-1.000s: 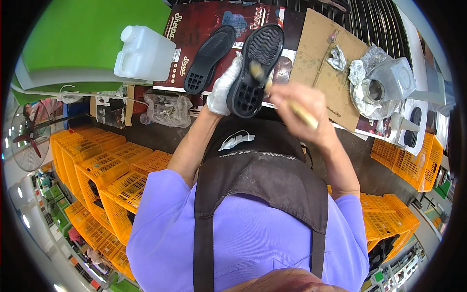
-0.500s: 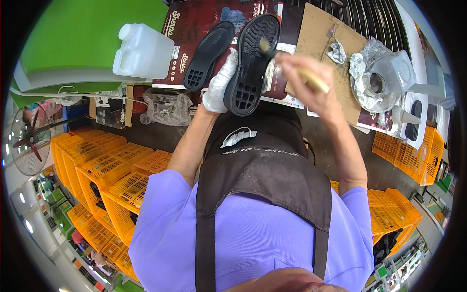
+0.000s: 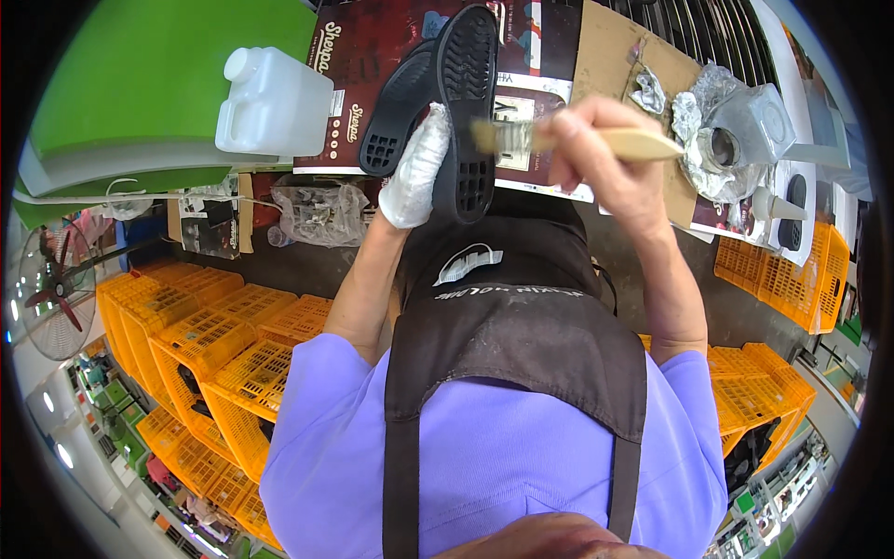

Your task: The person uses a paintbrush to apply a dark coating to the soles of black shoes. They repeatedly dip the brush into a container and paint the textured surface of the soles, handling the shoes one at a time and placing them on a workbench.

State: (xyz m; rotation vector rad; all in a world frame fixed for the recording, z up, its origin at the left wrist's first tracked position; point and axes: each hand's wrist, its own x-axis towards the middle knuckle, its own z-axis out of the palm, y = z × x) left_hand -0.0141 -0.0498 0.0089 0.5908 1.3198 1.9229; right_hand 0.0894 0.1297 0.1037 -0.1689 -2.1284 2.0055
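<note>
The sole (image 3: 461, 112) has tilted, clasped by the left hand (image 3: 416, 172), the right hand (image 3: 601, 154) closed round a brush (image 3: 644, 143)

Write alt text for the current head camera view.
A white-gloved left hand holds a black treaded shoe sole; the bare right hand holds a pale wooden-handled brush at the sole's right edge. Another black sole lies on dark red cardboard, right of a translucent white plastic jug.

Looks like a shoe workshop: shows in soles (image 3: 458, 110) by the cardboard's (image 3: 365, 37) near edge, a brush (image 3: 518, 138), a jug (image 3: 276, 107) at the left edge, stacked crates (image 3: 212, 331), a fan (image 3: 61, 291).
</note>
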